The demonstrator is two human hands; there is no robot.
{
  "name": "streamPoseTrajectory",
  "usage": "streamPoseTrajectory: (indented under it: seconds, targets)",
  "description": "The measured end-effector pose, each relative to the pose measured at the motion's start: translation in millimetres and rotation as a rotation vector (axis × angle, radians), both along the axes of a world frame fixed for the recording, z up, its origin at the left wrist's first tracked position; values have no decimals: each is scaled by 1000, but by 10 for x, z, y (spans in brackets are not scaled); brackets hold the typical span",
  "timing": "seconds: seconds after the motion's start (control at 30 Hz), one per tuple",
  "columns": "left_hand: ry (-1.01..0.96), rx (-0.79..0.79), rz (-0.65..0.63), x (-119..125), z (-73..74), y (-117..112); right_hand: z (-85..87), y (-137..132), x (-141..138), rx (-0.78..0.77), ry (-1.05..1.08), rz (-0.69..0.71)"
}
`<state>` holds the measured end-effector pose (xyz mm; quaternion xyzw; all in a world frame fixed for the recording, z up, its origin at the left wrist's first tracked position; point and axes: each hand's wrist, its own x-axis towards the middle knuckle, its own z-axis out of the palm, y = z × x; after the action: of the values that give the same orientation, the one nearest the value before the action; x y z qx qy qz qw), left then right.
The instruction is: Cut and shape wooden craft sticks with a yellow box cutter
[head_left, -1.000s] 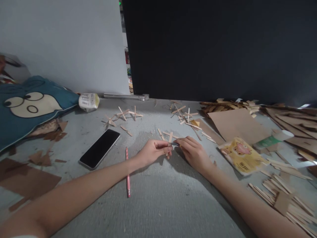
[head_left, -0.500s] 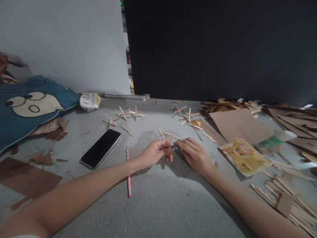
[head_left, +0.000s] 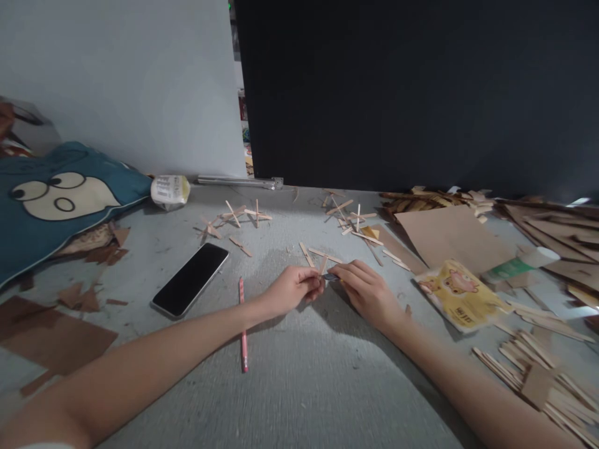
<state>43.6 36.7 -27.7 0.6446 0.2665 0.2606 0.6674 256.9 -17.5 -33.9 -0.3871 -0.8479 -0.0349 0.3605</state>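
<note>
My left hand (head_left: 296, 290) is closed, its fingertips pinching a short flat wooden stick (head_left: 324, 264) that pokes up between them. From the right, my right hand (head_left: 367, 288) grips a small dark-grey blade (head_left: 330, 277), whose tip meets the stick at my left fingertips. Most of the blade is hidden under the right fingers. Just beyond my hands, two loose wooden sticks (head_left: 327, 255) lie on the grey table (head_left: 299, 386). A pink pencil (head_left: 244, 343) lies beside my left wrist.
A black phone (head_left: 191, 280) lies left. Crossed-stick pieces (head_left: 233, 213) stand at the back, others (head_left: 349, 215) back right. To the right are a yellow packet (head_left: 461, 296), a brown cardboard sheet (head_left: 452, 237) and piled sticks (head_left: 528, 358). A blue cushion (head_left: 100, 171) sits far left.
My left fingers have curled in closer around the stick, and the stick's upper end leans slightly more to the right. My right hand has barely moved.
</note>
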Motion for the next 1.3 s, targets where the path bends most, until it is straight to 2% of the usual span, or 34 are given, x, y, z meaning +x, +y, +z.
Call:
streamPoseTrajectory:
  seconds: [0.13, 0.33, 0.73, 1.07, 1.2, 1.3]
  targets:
    - [64, 75, 5, -5, -3, -13, 34, -30, -15, -2, -65, 13]
    - [170, 148, 6, -11, 0, -16, 44, -51, -48, 78, -156, -27]
    - [82, 172, 0, -15, 18, -1, 12, -2, 12, 95, -98, -25]
    - [156, 249, 31, -10, -36, -9, 30, -46, -54, 54, -104, -40]
    - [151, 220, 21, -9, -80, -5, 39, -57, -65, 73, -131, -35]
    - [125, 195, 14, -11, -51, -13, 41, -48, -51, 61, -126, -21]
